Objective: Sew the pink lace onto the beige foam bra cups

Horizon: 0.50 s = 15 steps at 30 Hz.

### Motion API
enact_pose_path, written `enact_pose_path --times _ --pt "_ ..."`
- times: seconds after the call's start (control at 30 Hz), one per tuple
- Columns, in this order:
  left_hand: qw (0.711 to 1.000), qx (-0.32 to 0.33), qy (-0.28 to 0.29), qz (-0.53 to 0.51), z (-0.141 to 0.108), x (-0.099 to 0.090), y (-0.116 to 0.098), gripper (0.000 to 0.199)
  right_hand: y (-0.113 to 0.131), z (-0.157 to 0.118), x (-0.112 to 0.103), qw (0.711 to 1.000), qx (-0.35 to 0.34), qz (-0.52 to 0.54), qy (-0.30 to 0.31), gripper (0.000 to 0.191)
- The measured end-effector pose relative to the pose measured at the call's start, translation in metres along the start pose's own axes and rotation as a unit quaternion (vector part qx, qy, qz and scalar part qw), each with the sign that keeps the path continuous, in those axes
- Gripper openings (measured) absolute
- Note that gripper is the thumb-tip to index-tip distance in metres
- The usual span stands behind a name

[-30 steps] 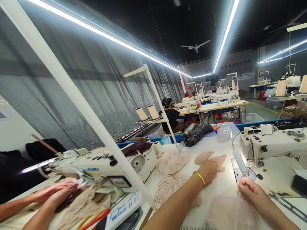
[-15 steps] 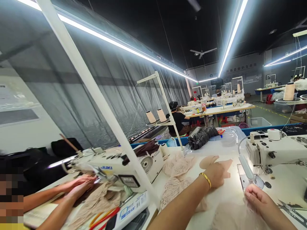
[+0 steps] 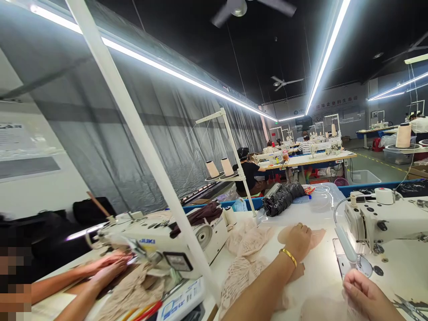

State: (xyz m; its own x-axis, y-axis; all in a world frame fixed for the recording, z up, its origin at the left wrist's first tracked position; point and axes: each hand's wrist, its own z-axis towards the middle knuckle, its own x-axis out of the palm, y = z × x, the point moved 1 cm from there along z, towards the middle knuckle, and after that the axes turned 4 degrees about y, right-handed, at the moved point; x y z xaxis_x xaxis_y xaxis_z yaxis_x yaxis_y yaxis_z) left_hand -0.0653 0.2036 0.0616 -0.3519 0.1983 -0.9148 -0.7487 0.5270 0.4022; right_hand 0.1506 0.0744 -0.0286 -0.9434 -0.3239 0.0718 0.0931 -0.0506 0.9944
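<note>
My left hand (image 3: 299,240), with a gold bangle at the wrist, rests on beige fabric pieces (image 3: 317,237) on the white table; its fingertips are hidden behind the hand. Beside the sewing machine (image 3: 368,218) at the right, my right hand (image 3: 361,287) has its fingers curled together at the table, over thin beige fabric (image 3: 323,308). What those fingers pinch is too small to make out. Crumpled lacy beige fabric (image 3: 242,276) lies left of my left forearm.
Metal scissors (image 3: 409,307) lie at the lower right. A white post (image 3: 143,138) slants across the left. Beyond it, a co-worker's hands (image 3: 112,265) are at another machine (image 3: 150,238). A black plastic bundle (image 3: 284,198) lies behind the fabrics.
My left hand has shifted slightly up and left over the beige pieces, and its knuckles are raised. My right hand stays beside the machine. The view has tilted a little.
</note>
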Motion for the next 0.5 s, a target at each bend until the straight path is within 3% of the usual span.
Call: enact_pose_path --times 0.2,0.5 --pt "0.999 0.03 0.045 -0.004 0.01 0.004 -0.011 0.033 0.004 0.002 -0.002 1.0 -0.003 -0.025 0.005 0.073" --pt "0.995 0.034 0.028 -0.095 0.003 -0.008 0.006 0.029 0.011 0.0 0.001 0.999 0.003 -0.035 0.01 0.075"
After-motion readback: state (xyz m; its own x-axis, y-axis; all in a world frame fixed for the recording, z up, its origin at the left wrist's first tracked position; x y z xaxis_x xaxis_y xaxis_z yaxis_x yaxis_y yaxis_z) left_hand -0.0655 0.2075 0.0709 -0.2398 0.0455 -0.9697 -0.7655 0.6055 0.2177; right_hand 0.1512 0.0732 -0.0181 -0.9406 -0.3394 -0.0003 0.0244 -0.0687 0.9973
